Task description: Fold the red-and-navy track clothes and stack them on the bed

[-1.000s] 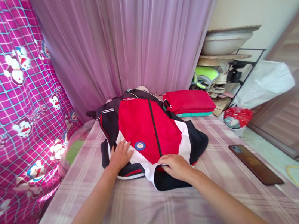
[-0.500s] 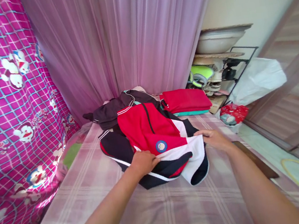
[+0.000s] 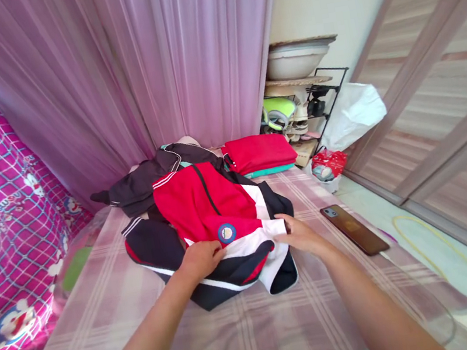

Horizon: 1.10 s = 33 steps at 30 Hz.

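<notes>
Red, white and navy polyester makes up the zip-front sports jacket (image 3: 202,203) with a round blue badge. From the head camera it lies bunched in the middle of the pale plaid bed sheet (image 3: 259,336). The left hand (image 3: 200,260) sits on the jacket's near edge just under the badge, fingers curled closed around a fold of the white band. The right hand (image 3: 298,234) is at the right end of that band, fingertips pinched tight on the cloth. To my eye this fold goes best with both hands holding the same edge taut and level, so the slippery fabric lands flat rather than creasing over the navy sleeve beneath. A dark brown garment (image 3: 141,181) lies behind, touching the jacket. A folded red garment (image 3: 259,152) sits beyond, and a brown-cased phone (image 3: 354,228) rests near the right hand, apart from it.
</notes>
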Tool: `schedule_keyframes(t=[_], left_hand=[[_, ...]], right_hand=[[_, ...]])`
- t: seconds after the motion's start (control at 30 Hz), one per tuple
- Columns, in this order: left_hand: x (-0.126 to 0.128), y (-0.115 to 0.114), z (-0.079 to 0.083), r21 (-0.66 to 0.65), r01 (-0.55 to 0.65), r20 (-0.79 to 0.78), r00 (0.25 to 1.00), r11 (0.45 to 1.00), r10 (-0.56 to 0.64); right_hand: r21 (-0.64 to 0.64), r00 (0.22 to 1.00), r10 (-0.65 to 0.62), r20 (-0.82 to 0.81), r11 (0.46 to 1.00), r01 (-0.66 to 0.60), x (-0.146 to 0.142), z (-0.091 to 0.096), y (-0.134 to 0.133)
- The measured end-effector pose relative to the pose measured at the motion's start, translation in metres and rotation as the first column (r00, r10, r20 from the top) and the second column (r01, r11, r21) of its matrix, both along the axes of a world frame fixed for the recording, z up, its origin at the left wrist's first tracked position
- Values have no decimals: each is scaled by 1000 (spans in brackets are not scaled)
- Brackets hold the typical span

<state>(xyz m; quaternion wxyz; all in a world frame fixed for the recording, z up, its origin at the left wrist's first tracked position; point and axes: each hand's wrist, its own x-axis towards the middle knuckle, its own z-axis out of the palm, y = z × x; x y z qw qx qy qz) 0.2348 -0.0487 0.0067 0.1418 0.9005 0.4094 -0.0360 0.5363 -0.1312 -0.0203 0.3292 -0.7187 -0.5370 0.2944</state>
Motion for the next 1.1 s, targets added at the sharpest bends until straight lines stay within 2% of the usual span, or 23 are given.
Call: schedule_keyframes(t=[0.1, 0.17, 0.27, 0.33, 0.4, 0.43, 0.5, 0.57, 0.67, 0.77, 0.87, 0.9, 0.97, 1.07, 1.1], left_hand=[[-3, 6, 9, -68, 48, -4, 999, 997, -48], [-5, 19, 18, -80, 48, 46, 998, 996, -45], [-14, 54, 32, 37, -105, 128, 987, 994, 100], [-25, 83, 38, 171, -260, 149, 960, 950, 236], [-40, 111, 39, 321, -345, 131, 938, 882, 320], [-48, 123, 38, 380, -334, 86, 941, 863, 327], [-63, 143, 32, 439, -232, -61, 956, 868, 286], [-74, 156, 25, 447, -129, -169, 959, 885, 225], [-82, 165, 17, 405, -54, -243, 956, 913, 165], [-83, 169, 14, 369, -18, -310, 940, 929, 142], [-85, 172, 14, 386, 1, -321, 938, 923, 133], [-87, 174, 14, 396, -2, -302, 944, 918, 132], [-92, 176, 14, 410, -23, -241, 961, 912, 133], [-105, 179, 18, 373, -48, -152, 982, 926, 112], [-110, 179, 20, 349, -46, -137, 986, 936, 99]], right_hand=[[106, 996, 31, 80, 994, -39, 11, 14, 10], [237, 965, -107, 239, 970, 49, 31, 30, 19], [366, 836, -363, 412, 906, 212, 60, 46, 31], [402, 771, -417, 482, 887, 229, 69, 46, 34], [411, 761, -376, 529, 898, 158, 66, 41, 29], [408, 773, -331, 541, 907, 103, 59, 38, 25], [377, 810, -200, 550, 926, -27, 40, 33, 15], [319, 826, -29, 563, 929, -185, 17, 31, 5], [236, 786, 158, 597, 902, -360, -14, 34, -3], [129, 708, 254, 659, 889, -440, -34, 40, 0], [11, 654, 331, 681, 888, -460, -43, 48, 8], [-1, 667, 349, 659, 887, -463, -42, 51, 10], [24, 745, 374, 552, 886, -462, -36, 58, 12], [74, 881, 410, 237, 896, -437, -9, 67, 14], [112, 916, 384, 119, 911, -397, 4, 68, 15]])
